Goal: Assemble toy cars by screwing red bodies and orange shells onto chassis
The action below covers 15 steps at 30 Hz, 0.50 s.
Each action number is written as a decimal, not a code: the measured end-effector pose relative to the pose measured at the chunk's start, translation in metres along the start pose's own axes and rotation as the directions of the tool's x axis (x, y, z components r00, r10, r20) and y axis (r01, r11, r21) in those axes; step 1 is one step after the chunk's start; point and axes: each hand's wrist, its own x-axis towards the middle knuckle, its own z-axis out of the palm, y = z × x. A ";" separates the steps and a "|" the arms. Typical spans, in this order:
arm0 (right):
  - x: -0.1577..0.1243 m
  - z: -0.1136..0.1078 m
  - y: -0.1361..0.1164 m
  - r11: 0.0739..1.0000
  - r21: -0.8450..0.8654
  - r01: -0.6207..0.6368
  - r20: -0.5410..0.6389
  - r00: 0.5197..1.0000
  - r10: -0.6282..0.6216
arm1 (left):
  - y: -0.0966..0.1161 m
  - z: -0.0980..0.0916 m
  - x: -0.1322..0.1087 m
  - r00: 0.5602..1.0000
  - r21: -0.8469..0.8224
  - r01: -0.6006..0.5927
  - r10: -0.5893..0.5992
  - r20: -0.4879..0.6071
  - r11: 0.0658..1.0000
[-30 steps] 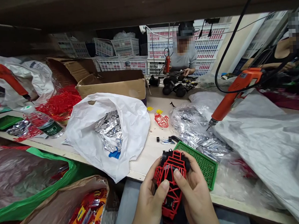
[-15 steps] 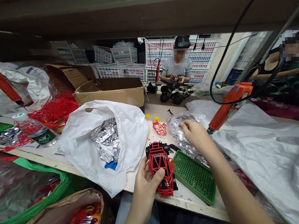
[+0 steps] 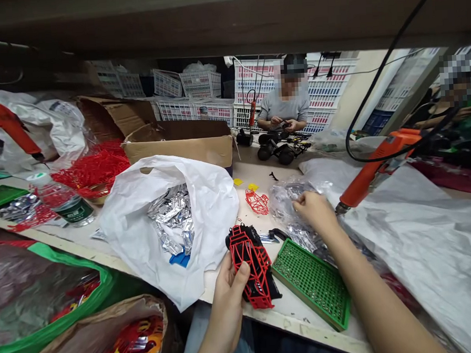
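Note:
My left hand (image 3: 227, 293) grips a toy car body (image 3: 251, 265) of red tubular frame over black parts, thumb on top, held tilted above the table's front edge. Over a clear plastic bag (image 3: 281, 200) is my right hand (image 3: 318, 210), its fingers curled together at the bag's contents; whatever they pinch is hidden. Just right of the car body sits a green perforated tray (image 3: 307, 302) with small metal bits, likely screws, in its holes. A flat red frame piece (image 3: 257, 201) lies behind the car body.
An orange electric screwdriver (image 3: 371, 169) hangs right of my right hand. A white bag (image 3: 122, 203) of silvery pieces stands left, before a cardboard box (image 3: 179, 153). A bottle (image 3: 69, 203) and red parts (image 3: 104, 165) lie further left. Across the table sits a co-worker (image 3: 283, 108).
The car body has turned slightly in my left hand, its far end leaning left. My right hand stays at the plastic bag, fingers curled. The view has shifted a little to the left.

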 end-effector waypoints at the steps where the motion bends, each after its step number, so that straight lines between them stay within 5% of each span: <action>1: -0.004 -0.002 0.003 0.999 0.038 0.011 -0.062 0.998 -0.008 | 0.001 0.001 -0.002 1.000 0.004 0.001 -0.001 0.008 1.000; 7: -0.041 -0.015 0.007 0.927 0.337 0.166 -0.297 0.953 -0.063 | 0.009 0.008 -0.011 0.999 0.017 0.028 -0.029 0.029 0.999; 10: -0.085 -0.012 -0.001 0.800 0.509 0.318 -0.373 0.919 -0.128 | 0.011 0.009 -0.015 0.999 0.028 0.036 -0.037 0.014 0.999; 12: -0.118 -0.005 -0.005 0.555 0.652 0.517 -0.486 0.846 -0.218 | 0.012 0.009 -0.017 0.999 0.024 0.040 -0.041 0.011 0.999; 15: -0.157 0.006 -0.008 0.419 0.544 0.727 -0.605 0.686 -0.404 | 0.014 0.010 -0.022 0.997 0.017 0.054 -0.055 0.047 0.998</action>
